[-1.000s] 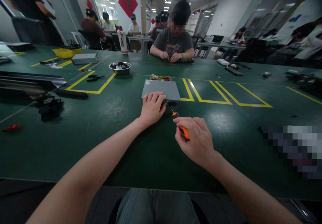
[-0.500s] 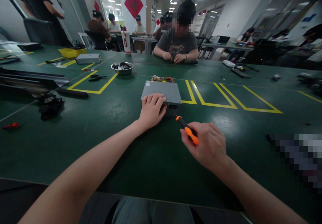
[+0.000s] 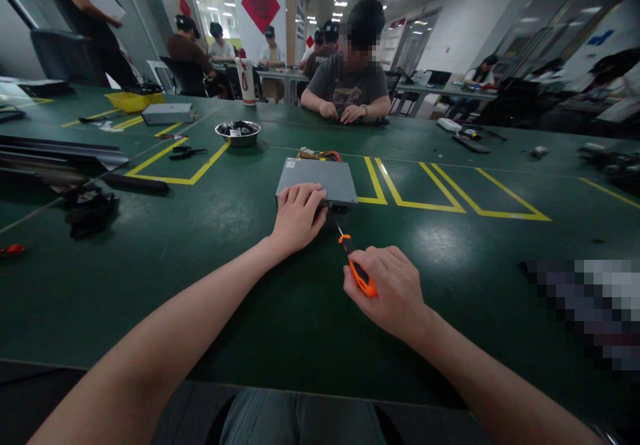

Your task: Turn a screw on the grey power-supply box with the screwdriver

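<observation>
A grey computer power supply (image 3: 330, 177) lies flat on the green table, its near face with the socket turned towards me. Coloured cables (image 3: 320, 155) stick out at its far side. My left hand (image 3: 299, 217) grips its near left part, fingers on the top and thumb at the near face. My right hand (image 3: 387, 284) is closed around the orange and black handle of a screwdriver (image 3: 361, 275). The thin shaft points up and left at the near face by the socket; whether the tip touches is too small to tell.
Beyond the power supply stands a metal bowl (image 3: 238, 140) of dark parts. Black parts (image 3: 90, 208) and long dark panels (image 3: 55, 155) lie at left. Yellow tape (image 3: 425, 205) marks the table. Opposite sits a person (image 3: 345, 85). A blurred-out item (image 3: 585, 312) lies at right.
My right hand has brought the screwdriver leftward, its tip now closer to the near face of the power supply. My left hand keeps its hold. The whole view has shifted slightly.
</observation>
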`<state>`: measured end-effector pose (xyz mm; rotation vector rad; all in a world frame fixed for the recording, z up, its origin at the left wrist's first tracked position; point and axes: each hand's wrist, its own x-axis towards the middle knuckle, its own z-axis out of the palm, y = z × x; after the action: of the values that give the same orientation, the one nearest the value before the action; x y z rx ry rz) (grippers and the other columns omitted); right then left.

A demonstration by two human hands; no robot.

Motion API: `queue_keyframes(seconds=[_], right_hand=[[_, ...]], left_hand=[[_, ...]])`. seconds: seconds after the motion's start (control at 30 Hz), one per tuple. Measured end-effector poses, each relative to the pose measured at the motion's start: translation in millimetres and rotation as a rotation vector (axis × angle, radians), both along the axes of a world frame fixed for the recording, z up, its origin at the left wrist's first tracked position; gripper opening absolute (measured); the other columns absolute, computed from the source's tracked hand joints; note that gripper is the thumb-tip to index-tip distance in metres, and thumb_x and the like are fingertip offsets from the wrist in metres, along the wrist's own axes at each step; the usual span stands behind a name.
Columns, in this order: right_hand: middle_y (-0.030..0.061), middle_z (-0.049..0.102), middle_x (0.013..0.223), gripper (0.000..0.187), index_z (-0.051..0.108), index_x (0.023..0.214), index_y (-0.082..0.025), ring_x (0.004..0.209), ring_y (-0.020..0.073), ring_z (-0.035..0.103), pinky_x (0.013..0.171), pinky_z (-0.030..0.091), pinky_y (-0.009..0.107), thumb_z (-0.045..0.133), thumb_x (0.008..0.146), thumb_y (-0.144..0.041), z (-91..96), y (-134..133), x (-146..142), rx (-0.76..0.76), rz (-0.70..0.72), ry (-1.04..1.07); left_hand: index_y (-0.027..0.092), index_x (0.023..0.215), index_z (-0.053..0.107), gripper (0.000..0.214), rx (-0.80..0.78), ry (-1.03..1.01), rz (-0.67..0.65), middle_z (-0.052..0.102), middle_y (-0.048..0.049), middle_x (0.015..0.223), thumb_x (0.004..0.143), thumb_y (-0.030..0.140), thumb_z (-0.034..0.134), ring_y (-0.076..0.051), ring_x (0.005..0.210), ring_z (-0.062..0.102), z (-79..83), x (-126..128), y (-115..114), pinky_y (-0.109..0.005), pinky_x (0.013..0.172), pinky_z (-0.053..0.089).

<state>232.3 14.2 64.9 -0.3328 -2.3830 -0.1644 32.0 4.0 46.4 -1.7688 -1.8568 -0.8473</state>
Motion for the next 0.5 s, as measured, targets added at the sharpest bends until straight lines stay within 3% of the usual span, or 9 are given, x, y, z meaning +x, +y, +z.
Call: queue_keyframes(seconds=[0.27,0.5], right_hand=[[0.0008,0.046,0.066,0.012,0.06,0.087,-0.019,0.062,0.0132,0.039,0.06,0.031,0.027,0.051,0.079,-0.023,2.2,-4.9,-3.5,0.06,0.004,-0.041],[-0.0017,0.051,0.063,0.006,0.057,0.08,-0.019,0.056,0.0103,0.043,0.057,0.033,0.026,0.055,0.074,-0.018,10.9,11.1,19.3,0.106,0.081,0.057]], left_hand=[[0.021,0.107,0.049,0.023,0.006,0.025,0.02,0.054,-0.005,0.118,0.084,0.027,0.046,-0.023,0.11,0.044,1.1,1.1,-0.7,-0.04,0.092,0.029],[0.022,0.106,0.05,0.022,0.004,0.005,0.009,0.054,-0.0055,0.118,0.085,0.027,0.046,-0.023,0.111,0.043,0.1,-0.2,0.6,-0.04,0.092,0.029]])
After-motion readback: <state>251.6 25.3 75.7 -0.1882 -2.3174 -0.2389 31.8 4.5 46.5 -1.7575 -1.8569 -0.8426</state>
